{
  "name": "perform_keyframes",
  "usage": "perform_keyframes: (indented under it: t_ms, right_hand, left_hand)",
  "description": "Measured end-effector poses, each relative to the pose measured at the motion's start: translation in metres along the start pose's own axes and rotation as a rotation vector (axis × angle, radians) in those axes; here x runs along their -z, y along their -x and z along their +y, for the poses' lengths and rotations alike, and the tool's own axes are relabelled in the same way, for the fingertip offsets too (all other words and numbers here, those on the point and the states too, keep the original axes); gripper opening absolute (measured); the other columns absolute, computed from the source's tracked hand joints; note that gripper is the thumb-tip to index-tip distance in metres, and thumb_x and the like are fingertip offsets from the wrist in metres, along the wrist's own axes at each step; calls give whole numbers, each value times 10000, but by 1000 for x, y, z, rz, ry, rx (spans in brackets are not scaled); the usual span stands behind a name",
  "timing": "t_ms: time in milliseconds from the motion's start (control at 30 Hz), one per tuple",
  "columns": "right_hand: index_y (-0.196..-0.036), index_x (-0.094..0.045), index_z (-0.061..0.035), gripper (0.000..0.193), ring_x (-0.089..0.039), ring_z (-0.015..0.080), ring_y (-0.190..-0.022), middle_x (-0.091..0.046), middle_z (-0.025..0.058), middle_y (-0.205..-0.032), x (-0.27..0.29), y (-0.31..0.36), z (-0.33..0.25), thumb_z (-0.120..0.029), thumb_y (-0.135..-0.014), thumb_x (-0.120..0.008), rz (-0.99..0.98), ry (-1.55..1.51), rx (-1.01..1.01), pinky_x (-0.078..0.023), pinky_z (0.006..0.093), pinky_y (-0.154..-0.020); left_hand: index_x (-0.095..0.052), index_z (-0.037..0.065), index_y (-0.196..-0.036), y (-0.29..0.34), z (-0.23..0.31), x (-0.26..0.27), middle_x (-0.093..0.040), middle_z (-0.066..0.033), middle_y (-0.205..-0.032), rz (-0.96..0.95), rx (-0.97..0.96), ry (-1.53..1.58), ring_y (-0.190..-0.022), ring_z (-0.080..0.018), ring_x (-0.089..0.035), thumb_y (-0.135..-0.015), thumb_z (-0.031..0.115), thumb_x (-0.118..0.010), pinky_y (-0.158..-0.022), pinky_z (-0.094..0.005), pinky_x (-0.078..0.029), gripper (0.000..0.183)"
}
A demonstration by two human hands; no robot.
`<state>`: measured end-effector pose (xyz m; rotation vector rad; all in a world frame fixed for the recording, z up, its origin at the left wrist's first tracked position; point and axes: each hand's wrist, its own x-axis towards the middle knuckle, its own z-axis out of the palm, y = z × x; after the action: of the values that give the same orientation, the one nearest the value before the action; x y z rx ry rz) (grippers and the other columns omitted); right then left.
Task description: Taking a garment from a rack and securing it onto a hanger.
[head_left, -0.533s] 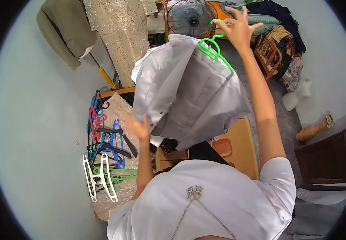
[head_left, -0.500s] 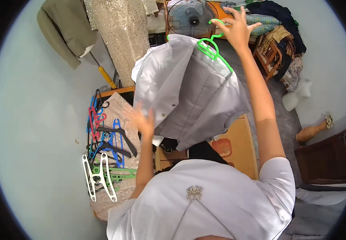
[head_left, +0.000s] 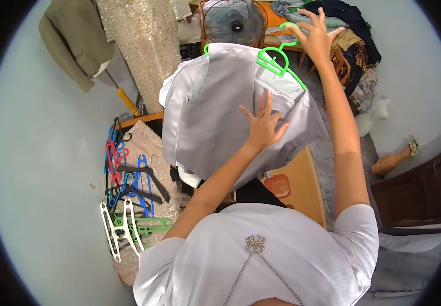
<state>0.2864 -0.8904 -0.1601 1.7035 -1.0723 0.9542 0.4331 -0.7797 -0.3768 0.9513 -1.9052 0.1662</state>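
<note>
A shiny grey, sleeveless-looking garment (head_left: 215, 107) hangs in front of me on a bright green plastic hanger (head_left: 273, 62). Raised at the upper right, my right hand (head_left: 316, 42) grips the hanger's hook between thumb and a finger, its other fingers spread. My left hand (head_left: 264, 125) lies open over the garment's front, fingers fanned out and holding nothing. A pale lining shows inside the neck opening below the hanger. White cloth peeks out at the garment's left edge and beneath its hem.
Several loose hangers, among them a white one (head_left: 123, 232), lie on a sequined beige cloth (head_left: 144, 137) at left. A fan (head_left: 235, 25) and heaped clothes (head_left: 355, 20) stand at the back. A white mannequin torso (head_left: 373, 116) and an orange vase (head_left: 386, 164) are at right.
My left hand has swept rightward from the garment's left edge onto its front. The front panel that hung folded open now lies flatter across. My right hand keeps the hanger raised, slightly further right.
</note>
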Motion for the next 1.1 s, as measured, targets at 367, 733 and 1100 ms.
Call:
perform_keyframes:
  t_ms: [367,733,1100]
  right_hand:
    - [-676,-706,-210,318,-343,283,-1263,-563,-123,-1112,0,-14,-13,-519,-685,-636,97,-110,-64,33,776,-873]
    - [-663,-680,-156,229,-336,282,-1262,-541,-63,-1156,46,-116,57,-374,-729,-650,28,84,169,-8,763,-892]
    - [-641,-643,-127,193,-391,147,-1236,-532,-161,-1157,45,-74,86,-305,-682,-705,55,205,339,-77,748,-916]
  left_hand:
    - [-624,132,-899,-62,4,-31,-128,-279,-1421,1,70,-15,-1302,-497,-58,-836,300,-548,-827,-788,-38,195]
    - [-649,115,-724,-166,54,-10,-63,-268,-1442,102,-7,303,-1319,-482,7,-737,278,-638,-842,-768,69,163]
    - [-630,97,-660,-28,-23,-25,-238,-109,-1448,-108,-153,160,-1319,-404,-183,-740,326,-660,-860,-764,46,244]
